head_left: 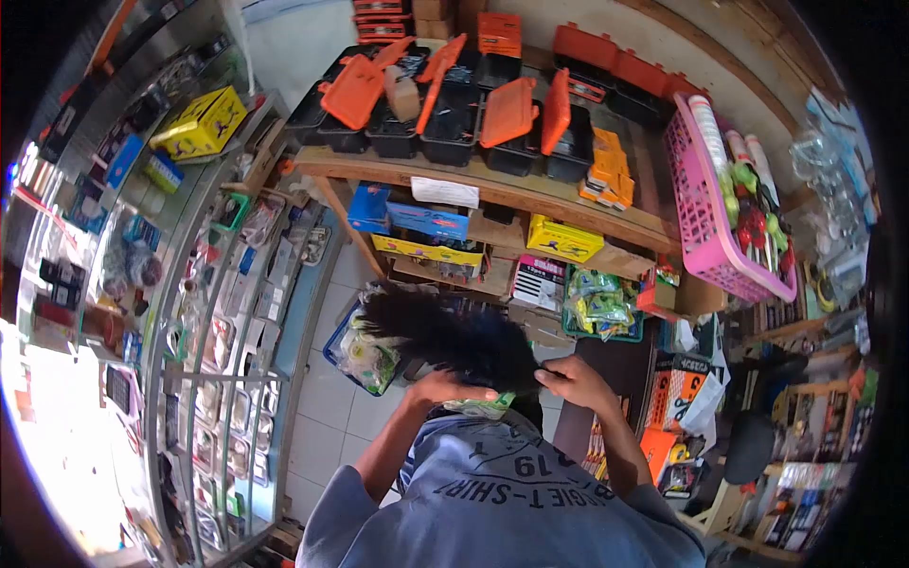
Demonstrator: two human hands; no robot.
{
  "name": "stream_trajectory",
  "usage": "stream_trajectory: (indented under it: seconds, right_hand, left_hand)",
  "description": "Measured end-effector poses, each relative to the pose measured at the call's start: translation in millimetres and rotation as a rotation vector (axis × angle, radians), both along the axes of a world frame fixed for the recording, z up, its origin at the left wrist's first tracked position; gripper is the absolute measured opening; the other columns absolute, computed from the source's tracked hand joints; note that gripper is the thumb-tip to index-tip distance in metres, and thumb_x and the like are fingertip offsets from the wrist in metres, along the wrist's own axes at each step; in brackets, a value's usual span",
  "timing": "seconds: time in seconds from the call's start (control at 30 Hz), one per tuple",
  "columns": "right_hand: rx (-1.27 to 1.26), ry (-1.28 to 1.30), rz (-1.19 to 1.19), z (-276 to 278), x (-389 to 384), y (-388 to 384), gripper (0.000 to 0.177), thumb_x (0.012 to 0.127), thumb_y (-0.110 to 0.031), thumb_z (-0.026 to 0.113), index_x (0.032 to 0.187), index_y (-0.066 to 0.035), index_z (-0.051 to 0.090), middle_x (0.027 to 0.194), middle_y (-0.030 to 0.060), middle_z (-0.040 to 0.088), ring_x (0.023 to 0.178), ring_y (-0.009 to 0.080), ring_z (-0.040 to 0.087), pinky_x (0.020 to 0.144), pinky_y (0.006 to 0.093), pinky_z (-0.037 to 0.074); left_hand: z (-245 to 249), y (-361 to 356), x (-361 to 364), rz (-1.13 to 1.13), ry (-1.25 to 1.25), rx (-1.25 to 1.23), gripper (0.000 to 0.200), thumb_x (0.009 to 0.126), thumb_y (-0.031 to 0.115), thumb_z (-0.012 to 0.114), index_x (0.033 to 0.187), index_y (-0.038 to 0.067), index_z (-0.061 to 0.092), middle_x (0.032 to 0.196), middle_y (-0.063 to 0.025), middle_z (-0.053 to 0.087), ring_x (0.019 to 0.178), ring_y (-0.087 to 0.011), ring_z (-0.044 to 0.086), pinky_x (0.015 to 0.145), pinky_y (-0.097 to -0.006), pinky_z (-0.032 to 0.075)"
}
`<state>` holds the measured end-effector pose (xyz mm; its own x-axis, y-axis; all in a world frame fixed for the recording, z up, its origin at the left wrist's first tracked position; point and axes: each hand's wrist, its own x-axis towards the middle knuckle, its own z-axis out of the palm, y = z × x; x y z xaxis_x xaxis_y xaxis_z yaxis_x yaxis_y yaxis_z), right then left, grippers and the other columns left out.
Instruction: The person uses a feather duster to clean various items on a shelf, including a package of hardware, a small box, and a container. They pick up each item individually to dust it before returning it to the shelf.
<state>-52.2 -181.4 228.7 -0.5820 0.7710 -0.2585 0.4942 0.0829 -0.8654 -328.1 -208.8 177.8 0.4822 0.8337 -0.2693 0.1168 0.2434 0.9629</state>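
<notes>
A dark, fluffy bundle (pixel 454 341), like a feather duster, spreads out in front of the grey T-shirt. On its right end my right hand (pixel 578 381) is closed, thumb and fingers pinched on the dark part. Under its lower left side lies my left hand (pixel 447 388), the fingers partly hidden by the bundle and pointing right. Just below, between the hands, a green and white packet (pixel 488 405) shows against the shirt. How firmly the left hand grips anything is hidden.
A wooden shelf (pixel 530 189) ahead bears black bins with orange lids (pixel 509 112) and a pink basket (pixel 705 189). Glass display shelves (pixel 227 379) stand at the left. A blue basket (pixel 331 358) of packets sits low ahead. At the right is a black rounded seat (pixel 748 445).
</notes>
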Motion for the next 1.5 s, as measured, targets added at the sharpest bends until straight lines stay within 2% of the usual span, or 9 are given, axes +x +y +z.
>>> stream_trajectory:
  seconds: [0.07, 0.23, 0.33, 0.57, 0.87, 0.97, 1.27, 1.43, 1.5]
  right_hand:
    - [-0.073, 0.014, -0.039, -11.1, 3.4, -4.0, 0.038, 0.094, -0.026, 0.057, 0.066, 0.000, 0.054, 0.053, 0.0029, 0.050, 0.050, 0.0090, 0.046, 0.048, 0.0300, 0.036]
    - [-0.247, 0.028, -0.133, -11.8, 34.8, -16.9, 0.041, 0.094, -0.028, 0.057, 0.063, -0.002, 0.052, 0.053, -0.0007, 0.045, 0.052, 0.0057, 0.039, 0.049, 0.0282, 0.033]
    - [-0.243, 0.041, -0.119, -24.0, 55.4, -26.2, 0.043, 0.095, -0.030, 0.055, 0.062, -0.003, 0.051, 0.052, -0.0010, 0.044, 0.052, 0.0058, 0.039, 0.048, 0.0278, 0.033]
    - [-0.151, 0.091, -0.171, -17.4, 20.6, -33.2, 0.044, 0.096, -0.030, 0.055, 0.062, -0.003, 0.050, 0.052, -0.0012, 0.043, 0.052, 0.0065, 0.038, 0.049, 0.0279, 0.033]
    - [-0.250, 0.123, -0.242, -36.8, 57.6, -43.6, 0.044, 0.096, -0.032, 0.054, 0.063, -0.003, 0.050, 0.054, -0.0023, 0.046, 0.053, 0.0061, 0.042, 0.050, 0.0256, 0.035]
    - [-0.268, 0.145, -0.238, -35.2, 51.7, -45.7, 0.046, 0.097, -0.032, 0.054, 0.061, -0.004, 0.046, 0.054, -0.0035, 0.043, 0.053, 0.0050, 0.040, 0.049, 0.0246, 0.034]
    - [-0.156, 0.154, -0.162, -17.6, 10.9, -22.8, 0.041, 0.096, -0.030, 0.055, 0.066, -0.002, 0.053, 0.057, -0.0007, 0.051, 0.053, 0.0066, 0.045, 0.048, 0.0272, 0.036]
    - [-0.227, 0.168, -0.211, -26.5, 35.1, -27.2, 0.042, 0.096, -0.030, 0.055, 0.065, -0.002, 0.052, 0.057, -0.0021, 0.050, 0.054, 0.0055, 0.044, 0.049, 0.0260, 0.037]
    - [-0.262, 0.126, -0.174, -30.1, 42.6, -27.6, 0.042, 0.095, -0.030, 0.056, 0.065, -0.001, 0.052, 0.055, -0.0001, 0.047, 0.055, 0.0084, 0.045, 0.055, 0.0273, 0.040]
  left_hand:
    - [-1.0, 1.9, 1.2, -0.051, 0.128, 0.143, 0.072, 0.063, 0.019, 0.085, 0.126, 0.002, 0.053, 0.117, -0.0091, 0.059, 0.109, -0.0228, 0.054, 0.096, -0.0345, 0.042]
    - [-72.3, -14.4, -40.0, 0.409, -0.423, -0.372, 0.065, 0.066, 0.020, 0.078, 0.124, 0.000, 0.054, 0.116, -0.0097, 0.060, 0.107, -0.0234, 0.056, 0.092, -0.0352, 0.045]
    - [-24.8, -5.1, -30.0, 0.517, -0.557, -0.276, 0.064, 0.064, 0.015, 0.078, 0.122, -0.001, 0.055, 0.110, -0.0087, 0.062, 0.103, -0.0225, 0.058, 0.090, -0.0344, 0.046]
    - [0.8, 12.0, 18.2, -0.076, -0.107, -0.227, 0.049, 0.065, 0.012, 0.084, 0.108, 0.001, 0.065, 0.104, -0.0053, 0.064, 0.100, -0.0186, 0.057, 0.089, -0.0320, 0.047]
    - [-50.0, 21.2, -27.1, 0.321, -0.638, -0.304, 0.076, 0.065, 0.005, 0.081, 0.131, 0.001, 0.045, 0.113, -0.0071, 0.060, 0.098, -0.0181, 0.059, 0.084, -0.0321, 0.050]
    - [-24.5, 14.7, -25.2, 0.274, -0.290, -0.355, 0.073, 0.064, 0.003, 0.082, 0.129, 0.001, 0.048, 0.113, -0.0075, 0.060, 0.099, -0.0194, 0.059, 0.086, -0.0330, 0.050]
    - [-17.9, 20.5, -4.9, -0.044, -0.428, -0.220, 0.063, 0.063, 0.003, 0.081, 0.121, 0.001, 0.057, 0.114, -0.0050, 0.061, 0.106, -0.0190, 0.056, 0.094, -0.0332, 0.046]
    - [-51.5, 15.4, -52.6, 0.416, -0.541, -0.224, 0.079, 0.058, 0.006, 0.081, 0.130, 0.000, 0.048, 0.115, -0.0080, 0.061, 0.107, -0.0247, 0.058, 0.090, -0.0373, 0.048]
    - [-66.3, 18.6, -67.2, 0.305, -0.567, -0.273, 0.083, 0.054, 0.005, 0.082, 0.129, 0.000, 0.049, 0.117, -0.0090, 0.060, 0.108, -0.0260, 0.059, 0.090, -0.0380, 0.049]
